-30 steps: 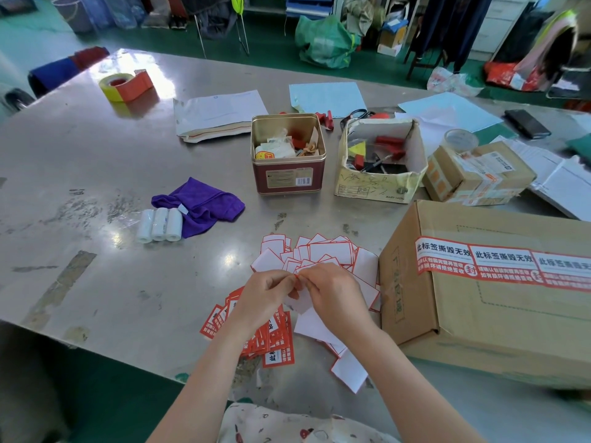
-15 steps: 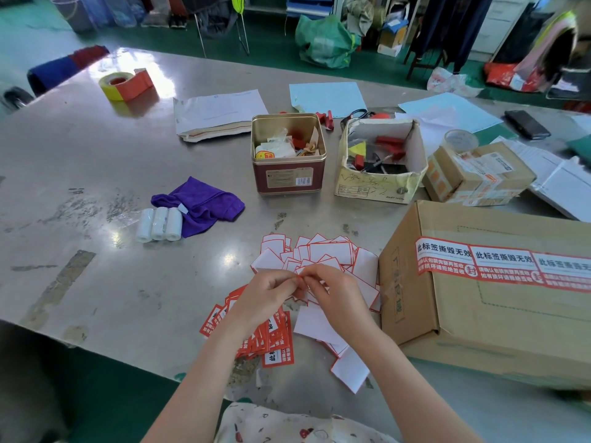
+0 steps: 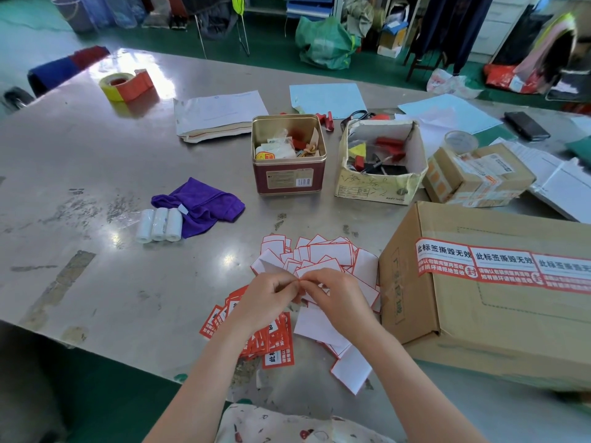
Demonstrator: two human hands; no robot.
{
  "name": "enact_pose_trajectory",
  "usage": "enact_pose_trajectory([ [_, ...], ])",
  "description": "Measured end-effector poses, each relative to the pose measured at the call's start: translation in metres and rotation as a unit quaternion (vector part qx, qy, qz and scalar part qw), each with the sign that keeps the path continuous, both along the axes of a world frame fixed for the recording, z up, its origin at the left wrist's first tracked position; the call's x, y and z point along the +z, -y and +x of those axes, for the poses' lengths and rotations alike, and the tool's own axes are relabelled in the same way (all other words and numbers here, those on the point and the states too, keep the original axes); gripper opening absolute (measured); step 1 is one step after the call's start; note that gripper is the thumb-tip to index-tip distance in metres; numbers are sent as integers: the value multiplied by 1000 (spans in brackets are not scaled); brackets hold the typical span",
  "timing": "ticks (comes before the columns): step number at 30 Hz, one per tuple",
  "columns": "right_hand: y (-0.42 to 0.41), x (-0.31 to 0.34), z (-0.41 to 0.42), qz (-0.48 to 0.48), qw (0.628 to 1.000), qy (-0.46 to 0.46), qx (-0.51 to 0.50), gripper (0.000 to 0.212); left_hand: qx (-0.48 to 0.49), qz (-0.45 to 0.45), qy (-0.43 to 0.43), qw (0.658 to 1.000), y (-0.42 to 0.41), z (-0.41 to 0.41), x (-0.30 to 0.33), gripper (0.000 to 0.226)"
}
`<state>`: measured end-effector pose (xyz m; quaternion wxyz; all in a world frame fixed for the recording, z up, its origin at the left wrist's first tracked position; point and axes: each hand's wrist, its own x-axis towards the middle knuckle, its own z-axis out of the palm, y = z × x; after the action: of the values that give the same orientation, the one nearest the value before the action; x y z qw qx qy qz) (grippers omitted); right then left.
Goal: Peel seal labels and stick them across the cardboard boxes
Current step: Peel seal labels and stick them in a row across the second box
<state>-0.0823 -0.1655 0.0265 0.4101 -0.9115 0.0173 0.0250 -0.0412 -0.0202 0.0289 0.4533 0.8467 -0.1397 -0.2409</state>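
A large cardboard box (image 3: 499, 318) lies at the right, with a row of red-and-white seal labels (image 3: 499, 268) stuck across its top. My left hand (image 3: 265, 302) and my right hand (image 3: 339, 300) meet fingertip to fingertip just left of the box, both pinching one seal label (image 3: 303, 292) that is mostly hidden by the fingers. Under my left wrist sits a stack of red printed labels (image 3: 275, 343). White backing slips with red borders (image 3: 323, 254) are scattered beyond and below my hands.
On the metal table (image 3: 96, 174) lie a purple cloth (image 3: 198, 203), three white rolls (image 3: 159, 224), a red tin (image 3: 289, 155), an open carton of tools (image 3: 380, 161), a small taped parcel (image 3: 476, 177), a tape roll (image 3: 123, 86) and papers (image 3: 217, 113).
My hands have stayed in the same spot over the slips. The fingertips have drawn closer together and lifted slightly while working the label.
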Motion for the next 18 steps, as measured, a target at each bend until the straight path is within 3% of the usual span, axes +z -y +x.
enact_pose_trajectory([
  [6,10,1,-2,101,992,-52,-45,15,-52,-2,6,999,5,-1,-5,27],
  [13,13,9,1,187,969,-58,-149,25,108,-57,-67,990,11,5,-4,32],
  [18,21,22,2,252,943,-25,-216,23,142,35,-52,988,19,17,-28,36],
])
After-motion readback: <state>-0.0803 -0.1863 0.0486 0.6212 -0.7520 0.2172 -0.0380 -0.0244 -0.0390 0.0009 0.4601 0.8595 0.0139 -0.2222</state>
